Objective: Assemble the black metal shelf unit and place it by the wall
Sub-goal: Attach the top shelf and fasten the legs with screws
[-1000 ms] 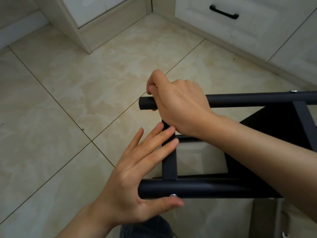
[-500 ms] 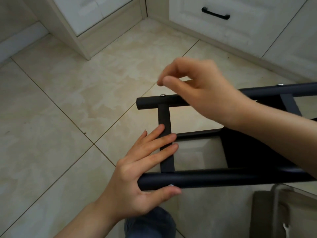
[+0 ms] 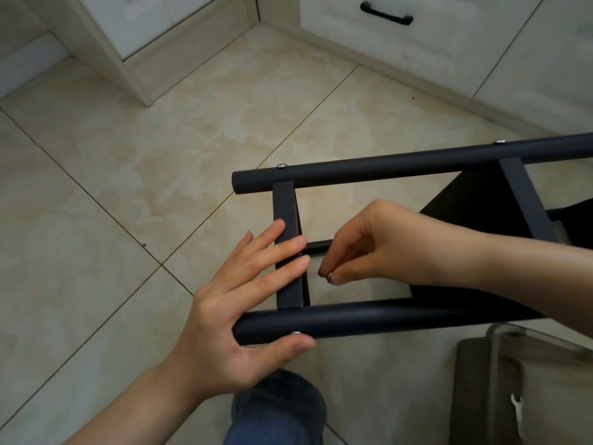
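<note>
The black metal shelf frame [image 3: 401, 167] lies on its side over the floor, with two round tubes joined by a flat crossbar [image 3: 284, 203]. My left hand [image 3: 237, 303] braces it: straight fingers lie across the crossbar and the thumb sits under the near tube [image 3: 369, 317], beside a silver bolt head [image 3: 296, 333]. My right hand [image 3: 369, 245] hovers between the tubes, its fingertips pinching a small metal nut [image 3: 329, 276] just right of the crossbar. Another bolt head [image 3: 281, 166] sits on the far tube.
White cabinets [image 3: 417, 43] with a black drawer handle [image 3: 385, 17] line the far side of the beige tiled floor. A clear plastic bag [image 3: 519, 396] holding a small wrench [image 3: 517, 412] lies at the bottom right. My knee in jeans [image 3: 276, 412] is at the bottom.
My right hand left the end of the far tube, rose, then came down between the two tubes beside the crossbar with a small nut pinched. My left hand stayed on the crossbar.
</note>
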### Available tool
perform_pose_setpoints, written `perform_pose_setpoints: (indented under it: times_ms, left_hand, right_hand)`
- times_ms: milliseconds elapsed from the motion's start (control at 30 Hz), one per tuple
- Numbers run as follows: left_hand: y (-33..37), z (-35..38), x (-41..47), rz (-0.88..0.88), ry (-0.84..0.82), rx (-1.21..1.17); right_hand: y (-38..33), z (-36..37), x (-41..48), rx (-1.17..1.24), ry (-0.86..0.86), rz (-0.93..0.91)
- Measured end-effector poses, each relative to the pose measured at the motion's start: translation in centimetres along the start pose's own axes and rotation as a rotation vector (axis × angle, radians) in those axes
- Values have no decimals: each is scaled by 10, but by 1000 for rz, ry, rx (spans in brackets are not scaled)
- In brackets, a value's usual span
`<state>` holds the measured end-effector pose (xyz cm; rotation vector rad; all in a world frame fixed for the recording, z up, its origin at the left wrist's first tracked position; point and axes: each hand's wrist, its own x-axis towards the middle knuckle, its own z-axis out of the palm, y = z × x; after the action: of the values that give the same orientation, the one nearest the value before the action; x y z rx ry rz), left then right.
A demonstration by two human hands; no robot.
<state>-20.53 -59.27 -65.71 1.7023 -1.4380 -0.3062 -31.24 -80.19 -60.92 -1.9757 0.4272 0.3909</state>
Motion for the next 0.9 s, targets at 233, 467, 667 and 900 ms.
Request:
perform_pose_setpoints:
  times_ms: [233, 467, 667, 900]
  left_hand:
    - [-2, 1, -2, 3, -1, -19]
    - [0, -1, -2, -1, -16, -21]
    - [1, 0, -1, 0, -12, -19]
    - [1, 0, 0, 4, -4, -15]
  right_hand:
    - [-9, 15, 27, 98, -136, 19]
    - [-8, 25, 28, 179, -181, 7]
    - [-6, 20, 25, 240, -217, 2]
    - [1, 16, 27, 313, -302, 60]
